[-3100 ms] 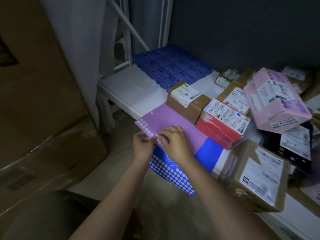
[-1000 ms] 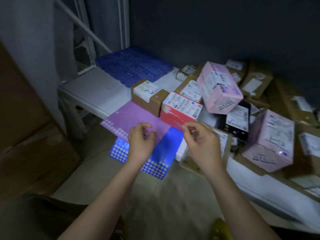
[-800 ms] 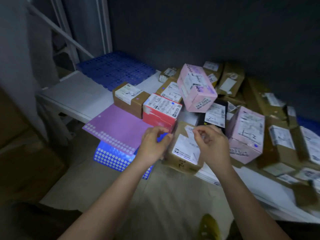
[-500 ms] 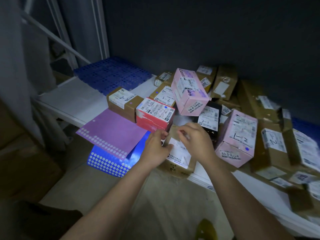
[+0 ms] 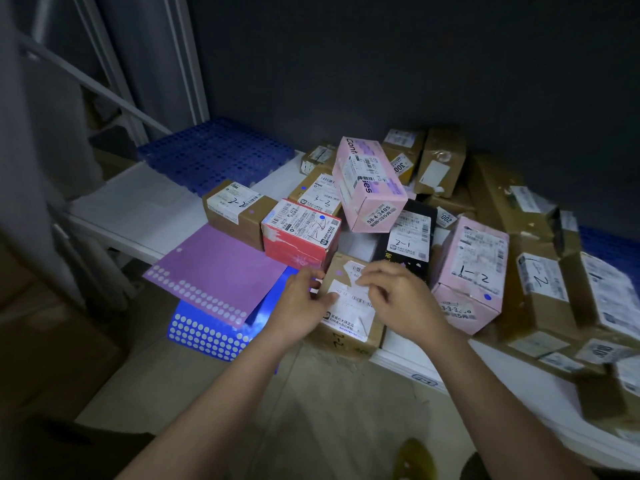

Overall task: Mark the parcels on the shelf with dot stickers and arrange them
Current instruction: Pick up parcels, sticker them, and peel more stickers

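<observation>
- The left hand lies at the left edge of a small brown cardboard parcel with a white shipping label; its thumb lies on the label and its fingers curl round the box's left side, gripping it.
- The right hand rests on top of the same parcel, fingers bent down onto the label; I cannot tell whether anything is pinched between the fingertips.
- This parcel sits at the front edge of the white shelf, marked "2-2" on its near face, with a small purple dot sticker on its top left corner.
- Just left of the hands, a purple sticker sheet with rows of pale dots overhangs the shelf edge; it lies partly over a blue sticker sheet with white dots.
- Behind the hands stand a red and white box with a blue dot, a brown cardboard box marked with a purple dot, and a black box labelled "2-1".
- A pink box lies tilted on the pile behind, and a second pink box marked "1-2" stands just right of the right hand.
- More brown parcels are heaped to the right, and a blue perforated plastic mat lies at the back left of the shelf.
</observation>
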